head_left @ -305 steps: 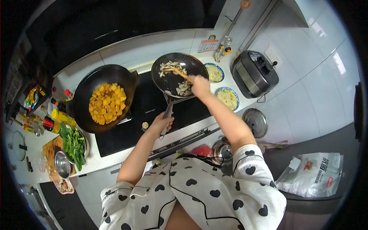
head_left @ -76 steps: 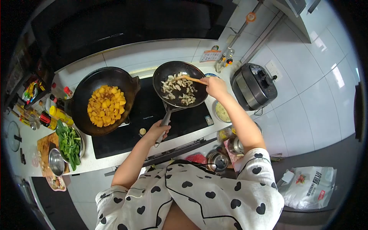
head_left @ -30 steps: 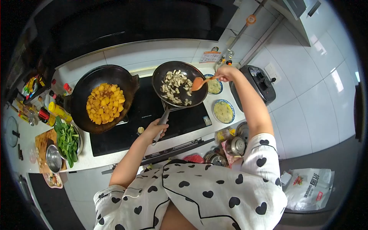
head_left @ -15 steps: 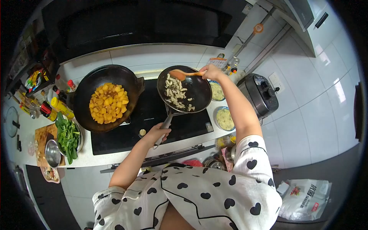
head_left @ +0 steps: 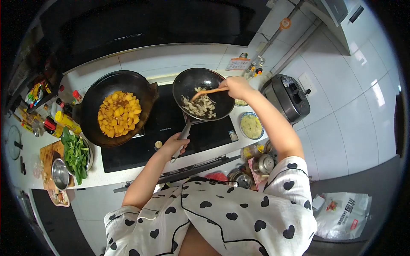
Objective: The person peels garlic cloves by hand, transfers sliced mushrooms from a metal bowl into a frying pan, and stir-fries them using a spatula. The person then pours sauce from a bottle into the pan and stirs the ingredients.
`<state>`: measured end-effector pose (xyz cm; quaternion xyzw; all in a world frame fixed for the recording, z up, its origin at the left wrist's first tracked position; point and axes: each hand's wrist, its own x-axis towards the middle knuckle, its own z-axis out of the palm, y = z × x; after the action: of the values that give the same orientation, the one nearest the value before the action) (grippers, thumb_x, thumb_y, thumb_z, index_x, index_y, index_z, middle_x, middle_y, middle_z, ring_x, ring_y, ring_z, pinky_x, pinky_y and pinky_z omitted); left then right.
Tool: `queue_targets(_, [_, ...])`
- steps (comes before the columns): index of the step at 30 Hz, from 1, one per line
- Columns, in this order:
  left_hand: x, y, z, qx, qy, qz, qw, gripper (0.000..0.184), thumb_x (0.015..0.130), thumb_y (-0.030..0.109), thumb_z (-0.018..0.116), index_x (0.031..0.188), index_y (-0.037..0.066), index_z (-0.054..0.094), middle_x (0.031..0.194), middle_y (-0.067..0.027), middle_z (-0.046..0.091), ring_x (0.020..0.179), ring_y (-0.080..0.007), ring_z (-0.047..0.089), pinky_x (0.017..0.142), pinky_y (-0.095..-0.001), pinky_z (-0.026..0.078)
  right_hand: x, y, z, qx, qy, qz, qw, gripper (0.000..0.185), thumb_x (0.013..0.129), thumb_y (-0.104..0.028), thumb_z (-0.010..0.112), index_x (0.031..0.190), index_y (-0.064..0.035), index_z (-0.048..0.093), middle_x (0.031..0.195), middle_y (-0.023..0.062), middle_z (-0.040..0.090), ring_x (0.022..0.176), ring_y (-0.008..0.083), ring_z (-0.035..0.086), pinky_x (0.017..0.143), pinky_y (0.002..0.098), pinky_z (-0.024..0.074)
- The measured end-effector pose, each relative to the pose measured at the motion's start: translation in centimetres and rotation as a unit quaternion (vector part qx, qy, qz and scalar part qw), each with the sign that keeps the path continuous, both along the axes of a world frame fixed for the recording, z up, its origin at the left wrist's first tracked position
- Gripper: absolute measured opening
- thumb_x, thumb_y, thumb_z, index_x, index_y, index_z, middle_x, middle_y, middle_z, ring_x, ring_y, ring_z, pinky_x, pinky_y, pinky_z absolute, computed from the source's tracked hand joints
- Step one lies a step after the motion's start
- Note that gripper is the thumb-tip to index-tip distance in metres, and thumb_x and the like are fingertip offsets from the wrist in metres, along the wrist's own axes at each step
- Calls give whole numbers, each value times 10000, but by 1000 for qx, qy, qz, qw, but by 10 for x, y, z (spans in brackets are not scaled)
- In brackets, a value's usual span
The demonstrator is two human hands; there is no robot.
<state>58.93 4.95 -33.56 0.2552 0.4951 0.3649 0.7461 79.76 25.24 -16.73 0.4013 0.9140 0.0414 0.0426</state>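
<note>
A black frying pan sits on the right part of the black stove. My left hand is closed around the pan's grey handle. Above the pan's right rim, my right hand grips a wooden spatula, its head down among the sliced pale pieces, which look like mushrooms. These pieces lie in the lower middle of the pan. To the left, a large dark wok holds orange-yellow chunks in a little brown sauce.
Right of the stove are a blue-rimmed plate of pale food, another partly hidden, and an electric cooker. At left stand sauce bottles, leafy greens, a metal bowl and a cutting board.
The spatula head has moved from the pan's upper edge down into the pieces, which now lie gathered lower in the pan. My right hand has come slightly lower; my left hand keeps the handle.
</note>
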Motion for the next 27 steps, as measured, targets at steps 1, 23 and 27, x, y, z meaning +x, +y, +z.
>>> queue_targets(1, [0, 0, -1, -4, 4, 2, 1000, 370, 840, 128, 620, 1181, 100, 481, 680, -4, 489, 514, -81, 457, 448, -213, 364, 7, -9, 12, 0, -17, 4, 1000, 311, 682, -17, 597, 933, -170, 696, 855, 116, 662, 845, 291, 630, 726, 388, 495])
queue_targets(23, [-2, 0, 2, 16, -7, -7, 1000, 384, 847, 119, 604, 1207, 88, 474, 685, -11, 494, 503, -91, 458, 441, -225, 362, 67, -45, 67, -71, -20, -55, 996, 294, 742, -33, 539, 944, -171, 701, 853, 119, 662, 840, 296, 625, 727, 382, 490])
queue_targets(27, [-3, 1, 1, 12, -3, -10, 1000, 386, 849, 122, 604, 1211, 91, 472, 686, -10, 494, 509, -89, 458, 444, -223, 365, 59, -53, 52, -91, -58, -75, 991, 311, 733, -36, 541, 972, -172, 687, 883, 115, 661, 872, 291, 621, 751, 376, 490])
